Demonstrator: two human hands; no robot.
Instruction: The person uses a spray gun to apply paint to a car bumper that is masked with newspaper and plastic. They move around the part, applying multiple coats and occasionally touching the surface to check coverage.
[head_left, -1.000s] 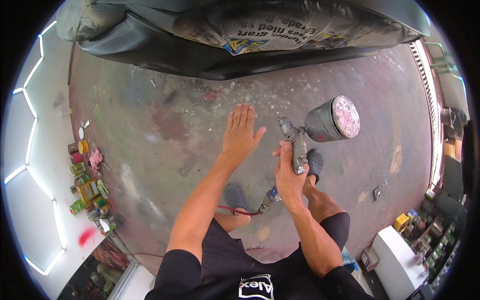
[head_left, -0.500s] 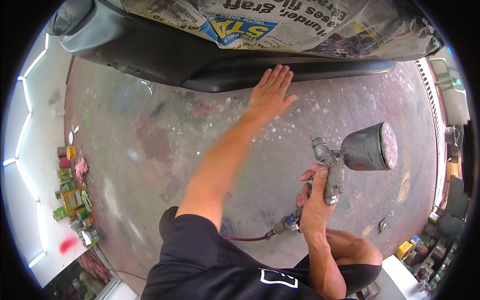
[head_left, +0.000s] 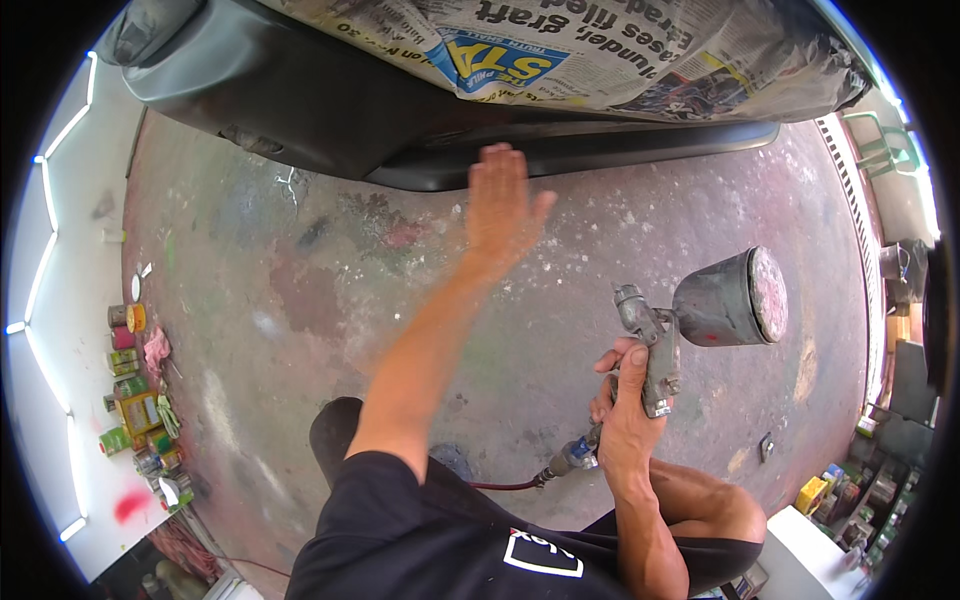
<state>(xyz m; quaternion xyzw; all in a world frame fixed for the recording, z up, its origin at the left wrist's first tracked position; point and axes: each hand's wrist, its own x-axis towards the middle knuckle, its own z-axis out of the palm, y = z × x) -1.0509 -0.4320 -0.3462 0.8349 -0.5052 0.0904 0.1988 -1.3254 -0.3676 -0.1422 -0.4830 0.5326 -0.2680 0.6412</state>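
Note:
A matte black car bumper (head_left: 280, 110) stretches across the top of the view. My left hand (head_left: 500, 210) reaches out to its lower lip, palm down, fingers straight and slightly blurred. Whether the fingertips touch the bumper I cannot tell. At the right, my right hand (head_left: 630, 425) is wrapped round the handle of a paint spray gun (head_left: 657, 360). The gun's grey paint cup (head_left: 718, 300) sticks out to the right. From a blue-and-metal coupling (head_left: 575, 455) below the handle, a red air hose (head_left: 505, 486) runs left past my body.
Newspaper (head_left: 600, 70) masks the area above the bumper. Paint cans (head_left: 140, 410) and a pink rag (head_left: 156, 348) line the left wall. Several bottles and tins (head_left: 860, 510) stand at the lower right, beyond a white surface (head_left: 800, 545). A green stool (head_left: 885, 150) is far right.
My left hand has shifted left along the bumper's lower lip and a little nearer to me. The spray gun stays in my right hand, almost unmoved. The view has shifted slightly.

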